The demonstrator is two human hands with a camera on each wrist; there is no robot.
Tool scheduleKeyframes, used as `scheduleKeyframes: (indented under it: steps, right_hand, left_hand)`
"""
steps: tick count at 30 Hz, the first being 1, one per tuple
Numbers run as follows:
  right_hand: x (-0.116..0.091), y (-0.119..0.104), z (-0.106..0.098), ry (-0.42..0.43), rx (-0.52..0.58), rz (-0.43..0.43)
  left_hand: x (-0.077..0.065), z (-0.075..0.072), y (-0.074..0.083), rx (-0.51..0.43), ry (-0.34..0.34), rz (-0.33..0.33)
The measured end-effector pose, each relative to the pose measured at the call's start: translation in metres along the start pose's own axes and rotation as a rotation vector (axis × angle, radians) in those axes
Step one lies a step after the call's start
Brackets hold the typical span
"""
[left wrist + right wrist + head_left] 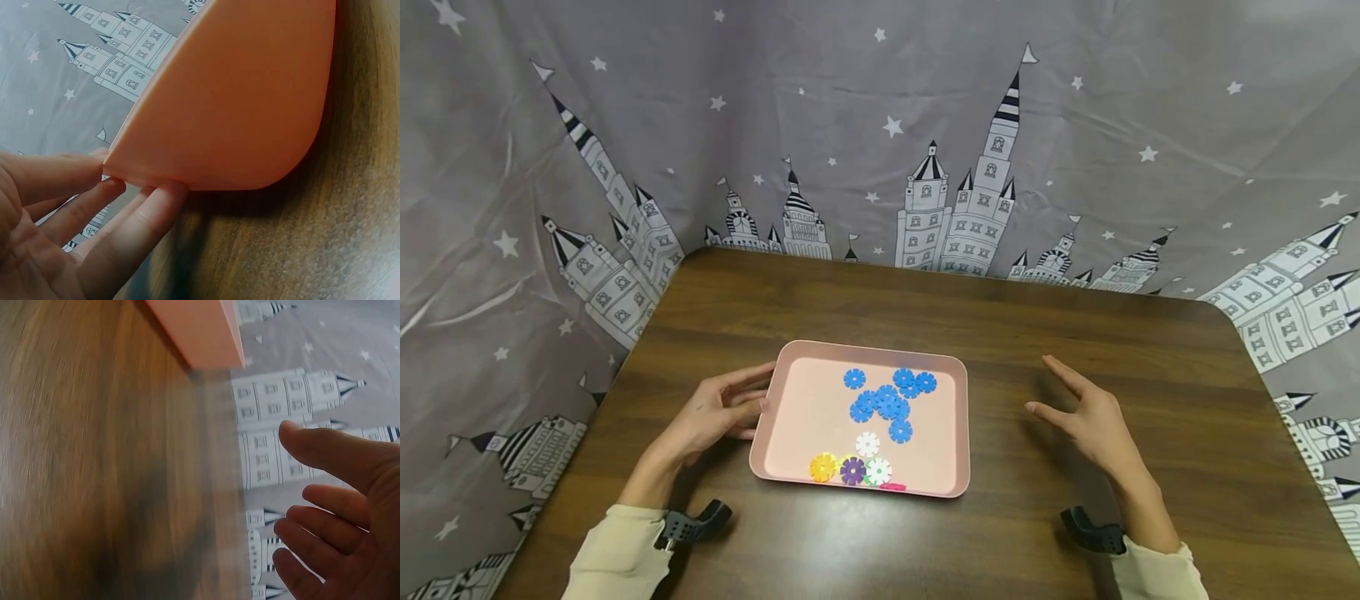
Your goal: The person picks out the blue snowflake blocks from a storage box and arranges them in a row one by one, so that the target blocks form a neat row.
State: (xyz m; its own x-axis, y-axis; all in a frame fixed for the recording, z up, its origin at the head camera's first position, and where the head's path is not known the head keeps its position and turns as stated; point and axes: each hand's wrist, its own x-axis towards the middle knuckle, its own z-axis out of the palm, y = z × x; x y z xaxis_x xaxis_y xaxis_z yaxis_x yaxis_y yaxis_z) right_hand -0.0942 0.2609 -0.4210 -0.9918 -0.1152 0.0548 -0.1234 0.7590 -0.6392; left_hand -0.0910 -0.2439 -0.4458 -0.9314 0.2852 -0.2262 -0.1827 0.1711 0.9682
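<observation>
A pink rectangular tray [793,429] sits on the wooden table and holds snowflake-shaped plastic discs. Several blue discs [887,404] cluster toward its far right part, partly overlapping. Along the near wall lie a yellow disc [823,467], a purple disc [853,471] and white discs [877,472], with bits of green and pink showing. My left hand [718,410] holds the tray's left side; in the left wrist view the thumb meets the rim and fingers touch the wall lower down. To the right of the tray, apart from it, my right hand [1093,421] hovers with fingers extended, holding nothing.
The brown wooden table [1112,333] extends around the tray on all sides. A grey curtain [820,100] printed with castles and stars hangs behind and beside it. Each wrist wears a dark strap-mounted device [696,523].
</observation>
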Motion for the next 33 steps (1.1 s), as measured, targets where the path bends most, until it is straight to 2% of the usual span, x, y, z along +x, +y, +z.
scheduleKeyframes:
  steps: [18,33]
  right_hand:
    - [0.015,-0.046,0.026,-0.081,0.132,-0.096]
    - [0.02,-0.078,0.052,-0.171,0.19,-0.14]
  left_hand:
    - [0.001,0.0,0.0,-0.011,0.006,-0.003]
    - [0.001,-0.001,-0.001,-0.027,-0.002,0.005]
